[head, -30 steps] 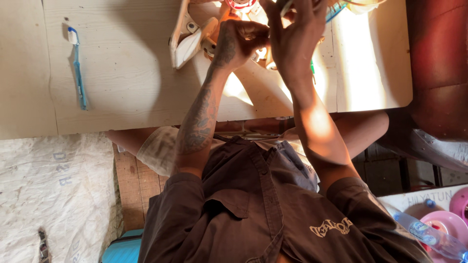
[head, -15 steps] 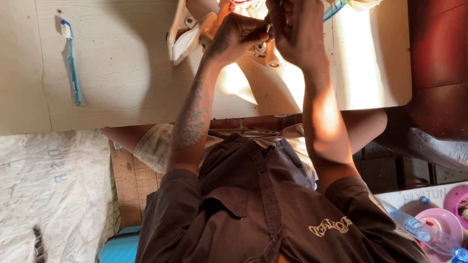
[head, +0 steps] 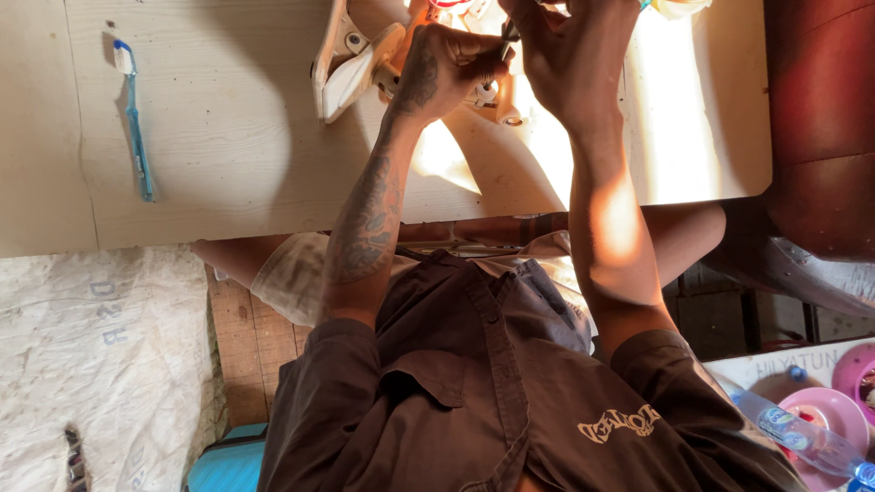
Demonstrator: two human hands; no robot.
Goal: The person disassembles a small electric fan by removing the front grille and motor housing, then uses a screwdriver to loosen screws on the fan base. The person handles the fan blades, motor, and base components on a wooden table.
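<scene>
A white and orange plastic object point(head: 351, 68) lies on the pale wooden table point(head: 228, 155) at the top of the view. My left hand point(head: 447, 64), on the tattooed arm, is closed over the orange part of it. My right hand point(head: 570, 55) is right beside it, fingers curled. A thin dark tool point(head: 507, 38) sits between the two hands, and my right hand seems to hold it. The upper part of the object and my right fingertips are cut off by the frame's edge. Strong sunlight falls on the table around my right wrist.
A blue toothbrush point(head: 137, 123) lies on the table at the left. Below the table are my knees, a white sack point(head: 100, 355) on the floor and a teal thing point(head: 228, 465). At the right stand a dark red surface point(head: 820, 118), pink plates point(head: 820, 415) and a plastic bottle point(head: 793, 433).
My left hand has shifted a little right and up, closer to my right hand. Both hands stay on the object. The view has drifted slightly.
</scene>
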